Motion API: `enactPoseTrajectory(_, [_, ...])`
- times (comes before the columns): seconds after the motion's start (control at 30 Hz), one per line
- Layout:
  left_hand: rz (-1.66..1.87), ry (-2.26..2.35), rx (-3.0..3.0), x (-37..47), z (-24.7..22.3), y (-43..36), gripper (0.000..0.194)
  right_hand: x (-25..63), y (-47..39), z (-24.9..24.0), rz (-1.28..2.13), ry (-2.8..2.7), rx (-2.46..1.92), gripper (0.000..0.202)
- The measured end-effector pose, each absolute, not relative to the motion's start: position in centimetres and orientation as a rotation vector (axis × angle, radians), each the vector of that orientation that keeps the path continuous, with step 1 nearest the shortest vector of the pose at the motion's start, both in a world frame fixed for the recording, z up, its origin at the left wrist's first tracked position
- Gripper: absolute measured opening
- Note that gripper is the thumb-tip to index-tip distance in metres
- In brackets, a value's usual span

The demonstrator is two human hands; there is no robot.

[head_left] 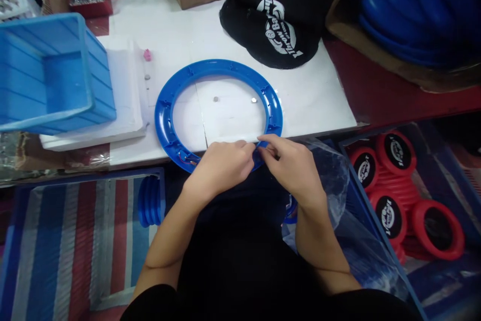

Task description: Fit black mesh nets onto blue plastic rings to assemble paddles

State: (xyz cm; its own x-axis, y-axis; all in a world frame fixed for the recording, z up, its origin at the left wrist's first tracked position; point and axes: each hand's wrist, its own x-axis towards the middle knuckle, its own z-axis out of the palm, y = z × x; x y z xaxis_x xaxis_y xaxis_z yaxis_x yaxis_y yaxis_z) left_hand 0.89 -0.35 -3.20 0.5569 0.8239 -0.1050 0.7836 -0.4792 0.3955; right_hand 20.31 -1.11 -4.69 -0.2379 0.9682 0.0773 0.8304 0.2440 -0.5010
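1. Blue ring (164, 118): on the white sheet (169, 25) over the worktop (376, 90), hollow side up, near rim just past the front edge.
2. Left hand (227, 163): fingers curled narrow, closed on the near-right rim. Right hand (287, 163): thumb and forefinger in a tight pinch on the rim just beside it. Any small part between the fingertips is hidden – can't tell.
3. Looks done: wires (187, 158) lie in the channel at near left. How they're fixed, can't tell; the left hand blocks part of the view.
4. Looks left: the channel is uncovered all round where visible, and the ring's middle is bare. I'd call it partway, wiring stage.
5. Loose: two small discs (216, 99) on the sheet inside the ring, not touching it. Pink bit (147, 54) beyond the ring's left side, near the white slab (128, 85) under the blue bin (99, 70).
6. Black covers (276, 20): stacked behind the ring at right, apart from it.
7. Right-hand crate: red rings (396, 148), several with black printed centres – this blue one has none.
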Motion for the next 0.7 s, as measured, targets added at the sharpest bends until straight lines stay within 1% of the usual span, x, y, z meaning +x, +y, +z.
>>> enactPoseTrajectory(0.07, [0.088,1.339,2.405,1.7,-3.2,-0.4,0.028,20.1,-1.4,-4.6,0.515,-2.144,-1.685,0.023])
enactPoseTrajectory(0.13, [0.123,1.346,2.38,1.9,-3.5,-0.6,0.026,20.3,-1.5,-4.5,0.573,-2.132,-1.697,0.021])
enactPoseTrajectory(0.23, [0.241,1.357,2.307,1.2,-4.2,-0.8,0.022,21.2,-1.1,-3.8,0.834,-2.126,-1.588,0.019])
enactPoseTrajectory(0.3, [0.299,1.325,2.267,0.6,-4.5,-0.7,0.02,22.0,-0.6,-3.2,0.922,-2.116,-1.507,0.019])
enactPoseTrajectory(0.5, [0.371,1.235,2.202,0.1,-4.8,-0.1,0.019,22.5,1.4,-2.7,0.659,-2.262,-1.437,0.006])
enactPoseTrajectory(0.7, [0.373,1.22,2.157,0.1,-4.8,0.0,0.02,22.3,0.8,-3.9,0.57,-2.228,-1.496,0.011])
